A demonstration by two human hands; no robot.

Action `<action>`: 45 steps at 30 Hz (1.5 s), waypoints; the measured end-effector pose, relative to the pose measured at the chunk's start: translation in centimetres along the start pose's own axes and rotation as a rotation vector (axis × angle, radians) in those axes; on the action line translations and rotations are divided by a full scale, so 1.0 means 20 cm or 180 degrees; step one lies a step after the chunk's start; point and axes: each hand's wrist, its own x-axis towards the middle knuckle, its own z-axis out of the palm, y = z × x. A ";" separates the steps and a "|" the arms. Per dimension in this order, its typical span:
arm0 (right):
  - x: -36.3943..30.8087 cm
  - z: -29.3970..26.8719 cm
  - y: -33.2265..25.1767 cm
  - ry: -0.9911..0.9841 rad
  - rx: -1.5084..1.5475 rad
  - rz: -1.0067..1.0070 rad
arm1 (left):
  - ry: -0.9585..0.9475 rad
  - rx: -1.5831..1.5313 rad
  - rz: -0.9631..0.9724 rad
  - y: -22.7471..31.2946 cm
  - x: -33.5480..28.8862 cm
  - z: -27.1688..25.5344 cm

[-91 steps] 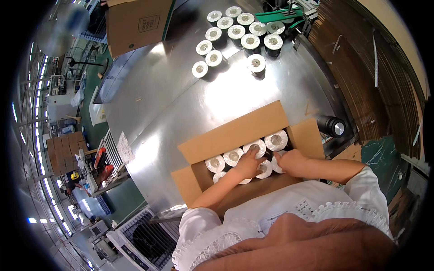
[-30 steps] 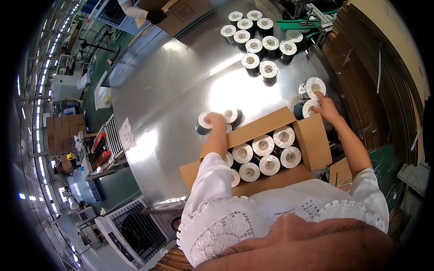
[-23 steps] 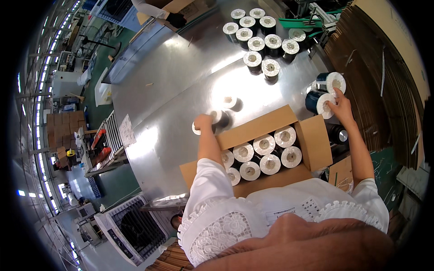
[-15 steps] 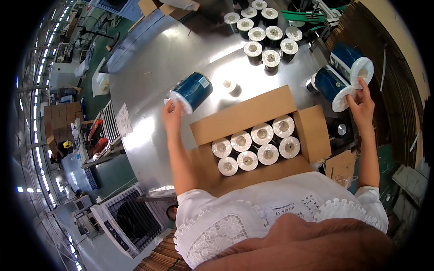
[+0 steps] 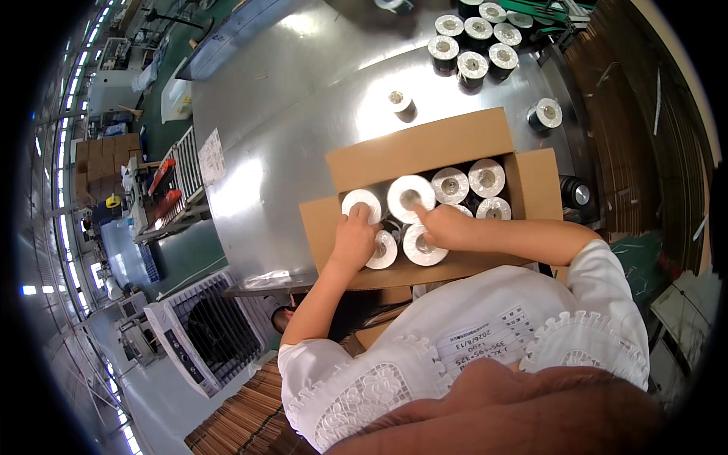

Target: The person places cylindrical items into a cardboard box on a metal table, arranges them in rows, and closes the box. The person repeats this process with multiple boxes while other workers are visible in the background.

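An open cardboard box [image 5: 425,148] sits on the steel table, packed with several upright rolls showing white round ends. My left hand [image 5: 353,240] grips the near side of a white-ended roll [image 5: 362,202] at the box's left end. My right hand [image 5: 444,227] reaches in from the right, its fingers on a second roll [image 5: 410,197] beside the first, one fingertip at its core. More rolls [image 5: 485,179] fill the right half of the box.
A cluster of several rolls [image 5: 472,36] stands at the table's far edge. Single rolls stand apart behind the box [image 5: 398,99] and to its right [image 5: 545,114]. A fan unit [image 5: 199,334] stands on the floor at lower left. Flat cardboard [image 5: 629,98] is stacked on the right.
Half a second ago both hands held dark-sided rolls up above the table, left and right of the box. Both rolls are now down inside the box's left part.
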 end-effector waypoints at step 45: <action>0.16 -0.44 1.86 0.1795 0.0386 0.1644 | 0.0044 -0.0213 0.0973 0.17 2.26 -0.10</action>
